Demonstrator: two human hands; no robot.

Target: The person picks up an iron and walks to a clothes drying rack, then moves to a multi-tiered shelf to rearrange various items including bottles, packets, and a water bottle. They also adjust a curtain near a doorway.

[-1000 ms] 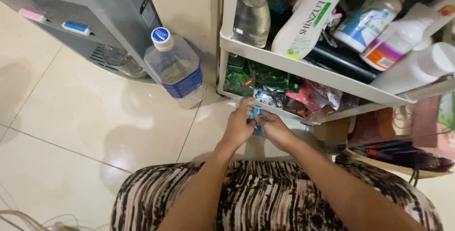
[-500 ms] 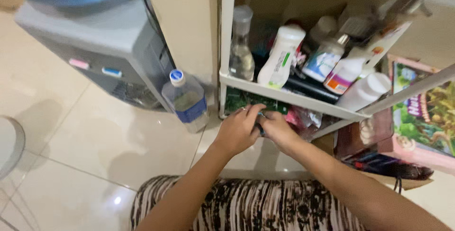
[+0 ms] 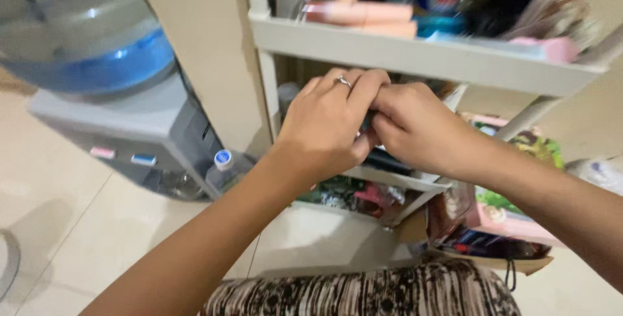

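Observation:
My left hand (image 3: 328, 124) and my right hand (image 3: 418, 128) are pressed together in front of the white shelf rack (image 3: 415, 56), just under one of its upper boards. The fingers of both hands pinch a small object between them. Only a dark sliver (image 3: 368, 121) of it shows, and the rest is hidden. There is a ring on a finger of my left hand. My patterned black-and-white clothing (image 3: 363, 293) fills the bottom of the view.
A grey water dispenser (image 3: 123, 128) with a blue jug (image 3: 78, 37) stands at the left, with a blue-capped plastic bottle (image 3: 224, 167) beside it. Bottles crowd the upper shelf, and packets (image 3: 350, 193) lie on the lowest. A pink and green box (image 3: 513, 209) leans at the right. The floor is tiled.
Both hands, still joined on the small item, rose from the lowest shelf to in front of the higher shelves. The view lifted with them.

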